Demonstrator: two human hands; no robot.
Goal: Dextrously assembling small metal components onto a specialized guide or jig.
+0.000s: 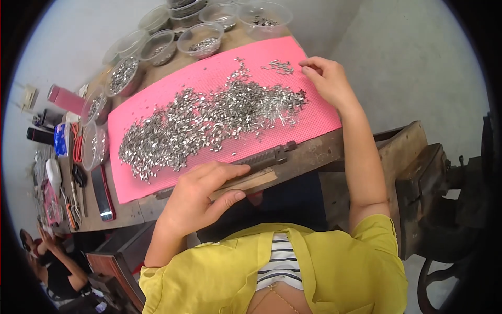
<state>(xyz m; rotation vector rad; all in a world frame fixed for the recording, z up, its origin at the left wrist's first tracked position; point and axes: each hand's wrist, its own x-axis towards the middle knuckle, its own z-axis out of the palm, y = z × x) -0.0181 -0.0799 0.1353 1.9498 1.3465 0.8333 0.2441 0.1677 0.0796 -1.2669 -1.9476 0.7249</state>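
The small silver metal pieces [209, 123] lie in a loose heap across the pink mat [308, 118], from the lower left of the mat up to its upper right, with a small separate cluster [281, 66] near the top edge. Our right hand [327, 78] rests at the upper right of the mat, fingers half curled and holding nothing that we can make out, its fingertips just beside that cluster. Our left hand [201, 199] sits at the lower centre of the frame, closed loosely around a flat wooden bar [251, 180] with a dark metal strip [266, 157] along it, at the tabletop [314, 154] edge. To do this well, we judge it best to draw out only a few pieces at a time with the fingertips, keeping them apart from the heap, and to hold the bar steady and level against the edge. Clear plastic bowls [201, 39] of similar pieces stand at the top of the frame.
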